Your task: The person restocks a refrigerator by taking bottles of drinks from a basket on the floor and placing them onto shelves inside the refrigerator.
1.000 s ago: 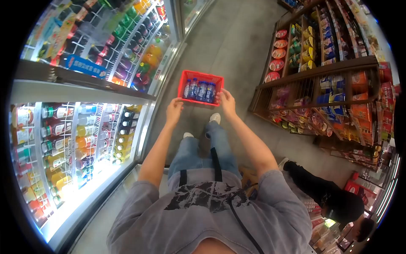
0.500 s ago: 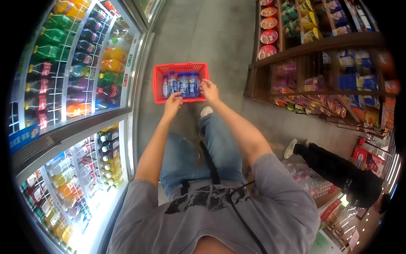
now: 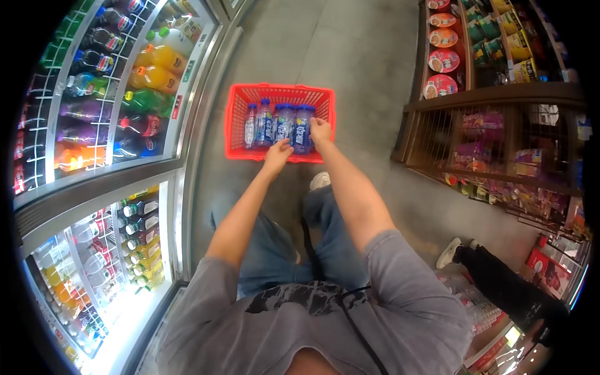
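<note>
Blue-capped bottles (image 3: 302,134) sit inside the red basket (image 3: 281,88). My left hand (image 3: 277,157) curls at its near rim, right hand (image 3: 321,130) beside the rightmost bottle; grip: cannot tell. Light, even pressure should steady them.

Bottle at right (image 3: 301,139) in red basket (image 3: 250,156): blue label, large white characters reading 脉动. Same two characters partly readable on bottles just beside it (image 3: 282,128). Slim bottle at left end (image 3: 250,130): label print too small to read. Green tag (image 3: 189,70) and red tag (image 3: 177,106) on fridge door edge: marked, too fine to read. Tub lids (image 3: 444,62) on shelf: printed characters, illegible. Soda bottle labels (image 3: 145,125) in fridge: wording unclear.
</note>
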A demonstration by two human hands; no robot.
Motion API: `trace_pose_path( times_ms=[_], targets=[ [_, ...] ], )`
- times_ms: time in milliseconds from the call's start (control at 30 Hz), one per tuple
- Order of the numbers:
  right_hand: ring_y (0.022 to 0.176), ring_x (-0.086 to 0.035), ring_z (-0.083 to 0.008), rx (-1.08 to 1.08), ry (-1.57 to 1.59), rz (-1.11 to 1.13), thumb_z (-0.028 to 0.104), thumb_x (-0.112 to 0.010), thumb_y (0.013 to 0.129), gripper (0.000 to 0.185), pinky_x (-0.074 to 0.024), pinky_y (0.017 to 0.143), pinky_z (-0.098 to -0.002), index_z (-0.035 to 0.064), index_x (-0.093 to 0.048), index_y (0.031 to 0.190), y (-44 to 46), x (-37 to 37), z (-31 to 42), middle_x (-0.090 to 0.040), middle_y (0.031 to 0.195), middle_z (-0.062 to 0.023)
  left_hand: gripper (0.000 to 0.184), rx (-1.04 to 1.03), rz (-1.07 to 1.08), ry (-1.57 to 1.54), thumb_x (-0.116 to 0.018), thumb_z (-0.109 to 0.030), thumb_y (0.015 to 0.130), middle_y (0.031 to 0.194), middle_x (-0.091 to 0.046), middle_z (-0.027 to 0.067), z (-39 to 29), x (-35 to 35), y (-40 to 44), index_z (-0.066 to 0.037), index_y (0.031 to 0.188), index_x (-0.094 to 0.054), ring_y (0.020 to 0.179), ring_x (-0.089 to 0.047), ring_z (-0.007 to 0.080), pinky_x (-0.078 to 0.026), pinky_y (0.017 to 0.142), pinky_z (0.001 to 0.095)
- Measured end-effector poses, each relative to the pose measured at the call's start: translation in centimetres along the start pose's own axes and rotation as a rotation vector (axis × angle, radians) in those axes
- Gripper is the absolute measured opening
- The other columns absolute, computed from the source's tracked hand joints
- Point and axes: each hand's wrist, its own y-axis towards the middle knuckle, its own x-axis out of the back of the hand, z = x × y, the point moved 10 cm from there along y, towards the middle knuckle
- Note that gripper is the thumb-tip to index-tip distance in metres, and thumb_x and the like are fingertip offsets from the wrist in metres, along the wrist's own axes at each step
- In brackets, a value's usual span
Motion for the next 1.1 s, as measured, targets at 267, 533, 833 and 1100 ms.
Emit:
trace_pose_path(
  times_ms=[267, 533, 833, 1100],
  targets=[
    [0.106, -0.067, -0.0268, -0.205, -0.031, -0.043, 0.031, -0.069, 0.088, 0.043, -0.0502, 0.092, -0.0370, 0.0019, -0.066, 0.120, 1.0, -0.2, -3.8, -0.070, 0.114, -0.0160, 0.059, 0.005, 0.028, 0.305, -0.070, -0.016, 0.085, 0.098, -0.068, 0.0090, 6.3, -1.1, 9.1, 0.004, 0.136, -0.050, 0.076, -0.060, 0.0142, -0.049, 0.067, 0.0287],
    [0.110, -0.063, -0.0258, -0.136, -0.200, 0.111, 0.025, -0.073, 0.086, 0.055, -0.0504, 0.091, -0.0354, -0.0034, -0.057, 0.130, 1.0, -2.4, -5.5, -0.065, 0.121, -0.0190, 0.053, 0.084, -0.012, 0.337, -0.071, -0.019, 0.083, 0.118, -0.066, 0.0222, 9.5, -2.3, 9.9, 0.004, 0.130, -0.057, 0.112, -0.063, 0.0317, -0.047, 0.095, 0.0366],
    [0.109, -0.063, -0.0269, -0.083, -0.154, 0.309, 0.030, -0.083, 0.076, 0.079, -0.0513, 0.091, -0.0370, -0.0026, -0.044, 0.137, 0.9, -5.9, -8.8, -0.062, 0.125, -0.0187, 0.054, 0.248, 0.125, 0.355, -0.069, -0.018, 0.083, 0.125, -0.063, 0.0204, 12.1, -3.7, 10.4, 0.004, 0.130, -0.055, 0.115, -0.062, 0.0289, -0.048, 0.094, 0.0358],
    [0.104, -0.068, -0.0289, -0.126, -0.600, 0.205, 0.035, -0.089, 0.064, 0.074, -0.0536, 0.089, -0.0391, -0.0007, -0.063, 0.123, 1.2, -3.5, -6.9, -0.068, 0.116, -0.0198, 0.066, 0.202, 0.143, 0.114, -0.069, -0.012, 0.084, 0.137, -0.055, 0.0201, 13.5, -3.4, 11.2, 0.005, 0.142, -0.042, 0.129, -0.052, 0.0287, -0.044, 0.103, 0.0344]
  ],
)
